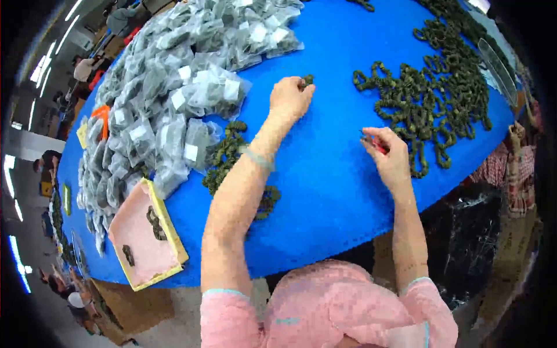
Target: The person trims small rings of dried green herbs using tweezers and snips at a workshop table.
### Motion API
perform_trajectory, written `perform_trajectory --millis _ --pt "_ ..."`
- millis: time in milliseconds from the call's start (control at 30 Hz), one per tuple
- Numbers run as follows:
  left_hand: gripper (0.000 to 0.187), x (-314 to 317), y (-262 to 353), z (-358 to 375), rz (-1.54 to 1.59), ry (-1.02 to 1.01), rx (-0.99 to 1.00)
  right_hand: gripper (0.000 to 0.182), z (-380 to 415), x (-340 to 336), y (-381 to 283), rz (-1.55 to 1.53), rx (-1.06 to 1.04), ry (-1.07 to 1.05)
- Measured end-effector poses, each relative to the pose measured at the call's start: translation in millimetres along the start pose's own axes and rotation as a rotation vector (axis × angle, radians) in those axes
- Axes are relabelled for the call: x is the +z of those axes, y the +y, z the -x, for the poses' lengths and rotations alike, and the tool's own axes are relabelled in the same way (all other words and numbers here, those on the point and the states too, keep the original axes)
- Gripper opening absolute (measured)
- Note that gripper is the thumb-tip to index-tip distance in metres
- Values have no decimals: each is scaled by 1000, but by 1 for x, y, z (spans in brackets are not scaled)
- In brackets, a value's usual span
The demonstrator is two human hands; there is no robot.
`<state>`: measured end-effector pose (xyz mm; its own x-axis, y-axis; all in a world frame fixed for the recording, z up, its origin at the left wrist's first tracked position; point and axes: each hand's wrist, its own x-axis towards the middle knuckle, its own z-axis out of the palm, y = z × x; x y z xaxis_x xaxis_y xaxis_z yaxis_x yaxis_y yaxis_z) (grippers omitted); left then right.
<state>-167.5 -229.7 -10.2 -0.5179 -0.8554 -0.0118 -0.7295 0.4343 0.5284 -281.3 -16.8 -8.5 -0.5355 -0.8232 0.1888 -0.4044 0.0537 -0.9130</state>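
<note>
My left hand (pixel 290 98) is over the middle of the blue table, its fingers pinched on a small dark green piece (pixel 308 79) that looks like part of a beaded loop; most of it is hidden. To the right and nearer to me, my right hand (pixel 390 155) is closed around a small tool with a red handle (pixel 379 146); its kind does not show clearly. Beside my left forearm lies a small heap of dark green beaded loops (pixel 223 156), with one more loop (pixel 267 202) on the forearm's other side.
Many clear plastic bags (pixel 168 104) with white labels pile up across the table's left. A pink tray with a yellow rim (pixel 178 232) holds a few dark pieces at the near left. Many dark green loops (pixel 429 104) spread over the right. Other people are around the edges.
</note>
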Motion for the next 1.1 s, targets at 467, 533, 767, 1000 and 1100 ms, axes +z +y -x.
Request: perform_trajectory --millis 467,533,767,1000,1100 --pt "30 -3 -11 242 1783 -377 -229 9 65 22 -42 -554 244 -328" --pt "30 -3 -11 253 1843 -311 -254 10 72 22 -45 -563 251 -340" --pt "25 7 -9 270 636 525 242 11 89 19 -48 -496 286 -362" --pt "11 -3 8 278 1438 -224 -285 10 105 28 -49 -515 208 -339" --pt "7 -5 8 278 1555 -182 -388 12 109 31 -47 -450 75 -252"
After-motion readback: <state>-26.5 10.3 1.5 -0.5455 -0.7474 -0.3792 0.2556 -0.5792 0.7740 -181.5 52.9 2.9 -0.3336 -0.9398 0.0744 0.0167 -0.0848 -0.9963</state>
